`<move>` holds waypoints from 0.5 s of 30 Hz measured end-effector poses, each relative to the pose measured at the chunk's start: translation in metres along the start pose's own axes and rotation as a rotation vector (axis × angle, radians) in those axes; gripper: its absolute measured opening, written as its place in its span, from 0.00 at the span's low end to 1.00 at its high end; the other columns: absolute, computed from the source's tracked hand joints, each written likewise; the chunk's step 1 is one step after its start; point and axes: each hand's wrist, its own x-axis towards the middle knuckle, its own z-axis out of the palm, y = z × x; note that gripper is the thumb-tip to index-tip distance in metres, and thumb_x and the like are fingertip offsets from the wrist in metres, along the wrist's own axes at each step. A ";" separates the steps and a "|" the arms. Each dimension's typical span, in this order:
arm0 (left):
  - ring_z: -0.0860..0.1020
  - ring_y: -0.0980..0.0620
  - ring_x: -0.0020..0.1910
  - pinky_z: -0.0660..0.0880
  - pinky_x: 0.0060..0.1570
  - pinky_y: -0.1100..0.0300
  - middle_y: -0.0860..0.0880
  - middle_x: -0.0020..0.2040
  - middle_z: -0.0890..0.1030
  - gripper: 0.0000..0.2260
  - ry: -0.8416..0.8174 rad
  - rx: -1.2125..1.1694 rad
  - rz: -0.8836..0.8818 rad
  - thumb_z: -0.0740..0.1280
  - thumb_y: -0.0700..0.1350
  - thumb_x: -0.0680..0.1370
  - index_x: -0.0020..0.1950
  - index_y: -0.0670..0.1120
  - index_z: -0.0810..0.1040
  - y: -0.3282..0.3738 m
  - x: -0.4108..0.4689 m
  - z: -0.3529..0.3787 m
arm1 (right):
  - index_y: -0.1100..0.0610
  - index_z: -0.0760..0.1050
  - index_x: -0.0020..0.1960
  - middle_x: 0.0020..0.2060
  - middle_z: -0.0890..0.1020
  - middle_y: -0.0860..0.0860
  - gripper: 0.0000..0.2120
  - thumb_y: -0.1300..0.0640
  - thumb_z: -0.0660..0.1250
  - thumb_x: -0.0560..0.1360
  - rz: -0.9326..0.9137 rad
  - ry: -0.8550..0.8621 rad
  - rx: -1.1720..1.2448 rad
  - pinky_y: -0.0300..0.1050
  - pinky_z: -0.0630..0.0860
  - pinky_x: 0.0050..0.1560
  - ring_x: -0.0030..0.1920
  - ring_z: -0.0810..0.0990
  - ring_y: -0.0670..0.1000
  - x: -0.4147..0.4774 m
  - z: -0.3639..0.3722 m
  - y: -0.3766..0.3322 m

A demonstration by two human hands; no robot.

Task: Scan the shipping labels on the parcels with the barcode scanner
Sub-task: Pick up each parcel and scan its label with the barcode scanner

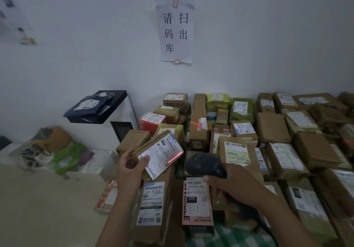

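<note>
Parcel (160, 153) under scan sits just left of centre, lifted off the heap and tilted, its white shipping label (162, 155) facing me. My left hand (131, 168) grasps it from the 8 o'clock side, with the thumb (144, 159) pressed on the label's lower corner and the other fingers curled behind the cardboard. A red scan line (173, 159) lies across the label's edge toward 4 o'clock.

At 3 o'clock of that parcel is the barcode scanner (204, 165), near it but apart, its head aimed at the label. My right hand (228, 186) is clenched round the handle; whether a finger is on a trigger I cannot tell. A second red glow (197, 124) falls on a tall brown box (198, 112) at 12 o'clock of the scanner.

From centre to 3 o'clock, a heap of parcels (274, 127) lies packed side by side, most labels up, on a green checked cloth (235, 235). At 6 o'clock, below my hands, a long brown parcel (153, 204) lies beside a pink box (197, 204).

At 10 o'clock a black tray (86, 120) atop a white cabinet (107, 131) holds dark plastic mailers (90, 105). At 9 o'clock sit a green bag (67, 156) and a brown bag (53, 137), their contents too blurred to tell. A paper sign (175, 20) hangs on the wall at 12 o'clock.
</note>
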 end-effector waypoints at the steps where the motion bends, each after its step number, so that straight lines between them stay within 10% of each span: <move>1: 0.86 0.52 0.40 0.81 0.33 0.57 0.49 0.52 0.82 0.21 0.020 -0.013 -0.031 0.76 0.48 0.73 0.63 0.54 0.74 -0.004 -0.001 0.000 | 0.56 0.79 0.45 0.31 0.85 0.52 0.16 0.43 0.70 0.75 -0.003 0.012 0.017 0.36 0.74 0.27 0.24 0.79 0.47 0.001 0.002 0.000; 11: 0.85 0.45 0.48 0.81 0.51 0.45 0.44 0.50 0.85 0.16 0.076 -0.098 -0.405 0.71 0.50 0.78 0.62 0.44 0.75 -0.055 0.005 -0.005 | 0.58 0.78 0.35 0.25 0.82 0.54 0.19 0.44 0.68 0.76 0.072 0.373 0.158 0.35 0.73 0.22 0.20 0.78 0.50 0.014 0.003 0.011; 15: 0.81 0.44 0.52 0.78 0.56 0.46 0.42 0.56 0.82 0.14 0.124 0.256 -0.280 0.66 0.51 0.80 0.61 0.44 0.76 -0.051 0.009 -0.008 | 0.62 0.78 0.39 0.27 0.83 0.53 0.20 0.45 0.69 0.76 0.145 0.456 0.268 0.38 0.74 0.22 0.21 0.78 0.49 0.019 0.002 0.021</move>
